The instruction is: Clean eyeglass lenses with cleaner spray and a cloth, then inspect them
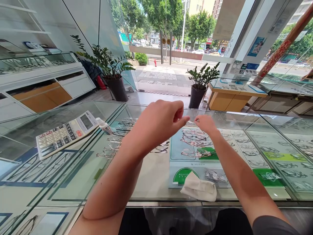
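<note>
Both my hands are held over the far part of a glass display counter. My left hand is closed, its fingers curled under and its thumb pointing right; anything inside the curl is hidden. To its right, my right hand is closed in a pinch, with a tiny dark bit at the fingertips too small to name. Below the hands, rows of eyeglasses lie under the glass. A crumpled pale cloth rests on the counter's near edge, below and left of my right forearm.
A large calculator lies on the glass at the left, with a small white bottle on its side against it. Potted plants stand beyond the counter before glass doors. Other display cabinets flank the room.
</note>
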Tool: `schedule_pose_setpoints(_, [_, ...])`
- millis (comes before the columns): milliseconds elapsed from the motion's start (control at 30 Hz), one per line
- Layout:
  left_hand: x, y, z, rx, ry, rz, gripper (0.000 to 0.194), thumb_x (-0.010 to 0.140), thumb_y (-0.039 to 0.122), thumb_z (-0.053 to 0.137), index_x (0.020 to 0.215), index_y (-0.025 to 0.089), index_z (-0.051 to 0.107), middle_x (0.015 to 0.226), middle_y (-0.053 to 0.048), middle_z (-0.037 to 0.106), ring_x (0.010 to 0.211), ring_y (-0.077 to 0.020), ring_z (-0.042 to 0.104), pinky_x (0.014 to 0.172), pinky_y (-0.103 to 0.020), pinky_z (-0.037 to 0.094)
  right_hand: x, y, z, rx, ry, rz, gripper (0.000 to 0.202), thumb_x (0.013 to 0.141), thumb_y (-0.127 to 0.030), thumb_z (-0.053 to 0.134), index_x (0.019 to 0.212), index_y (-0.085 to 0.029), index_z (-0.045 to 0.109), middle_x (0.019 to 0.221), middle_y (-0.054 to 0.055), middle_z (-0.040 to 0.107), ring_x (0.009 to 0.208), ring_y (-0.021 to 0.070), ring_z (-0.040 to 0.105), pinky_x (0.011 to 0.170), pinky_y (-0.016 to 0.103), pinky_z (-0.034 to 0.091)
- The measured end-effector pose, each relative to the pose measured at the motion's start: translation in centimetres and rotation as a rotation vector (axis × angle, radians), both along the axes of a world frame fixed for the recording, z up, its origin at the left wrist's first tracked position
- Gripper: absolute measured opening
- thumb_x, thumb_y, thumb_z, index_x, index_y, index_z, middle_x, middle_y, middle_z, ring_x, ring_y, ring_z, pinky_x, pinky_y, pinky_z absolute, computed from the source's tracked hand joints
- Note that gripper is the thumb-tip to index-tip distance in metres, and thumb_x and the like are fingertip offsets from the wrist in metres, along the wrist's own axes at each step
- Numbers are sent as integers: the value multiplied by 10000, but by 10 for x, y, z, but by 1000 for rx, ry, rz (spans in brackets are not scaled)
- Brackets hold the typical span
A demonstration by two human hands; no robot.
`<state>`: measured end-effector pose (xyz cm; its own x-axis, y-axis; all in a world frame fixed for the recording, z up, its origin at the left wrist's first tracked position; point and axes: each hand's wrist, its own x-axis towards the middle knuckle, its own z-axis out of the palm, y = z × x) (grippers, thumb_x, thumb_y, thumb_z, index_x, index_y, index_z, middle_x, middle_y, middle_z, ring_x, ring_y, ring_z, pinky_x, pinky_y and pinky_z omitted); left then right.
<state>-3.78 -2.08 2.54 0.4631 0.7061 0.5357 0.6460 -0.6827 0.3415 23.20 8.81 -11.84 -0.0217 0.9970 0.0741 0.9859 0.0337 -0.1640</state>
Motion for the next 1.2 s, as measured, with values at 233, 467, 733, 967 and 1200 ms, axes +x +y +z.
schedule_pose_setpoints(233, [2,-12,13,-100,-179,-177,201,963,293,716,790,191,704,712,-3,728,658,-141,653,637,-276,483,9,-25,57,245,556,0,208,981,-350,627,984,-202,772,723,54,815,586,190,660,677,343,541])
schedule_pose_setpoints(467, [9,9,0,-379,-442,-349,239,1044,369,611,884,193,617,763,-20,738,682,-127,674,665,-272,541,-14,-88,110,388,962,304,266,1002,-503,678,1030,-239,693,779,42,823,553,167,644,591,345,528])
schedule_pose_setpoints(733, [10,29,-5,-827,-524,-589,311,1004,451,647,870,179,717,832,-94,768,676,-146,644,645,-311,537,-30,-133,125,680,582,538,162,1094,-391,611,1111,-299,743,866,8,817,687,172,731,652,357,530])
schedule_pose_setpoints(967, [13,36,-14,-902,-616,-604,346,872,510,839,847,177,750,771,-47,722,645,-111,585,613,-258,480,-31,-135,126,735,443,637,166,1105,-323,596,1167,-335,749,1022,13,848,868,206,785,744,383,553])
schedule_pose_setpoints(1200, [23,31,-14,-485,-725,-475,336,944,489,781,850,170,733,762,-25,710,705,-121,619,711,-274,528,-45,-127,119,484,1133,431,228,1035,-480,680,1114,-269,655,954,37,816,793,192,738,750,380,590])
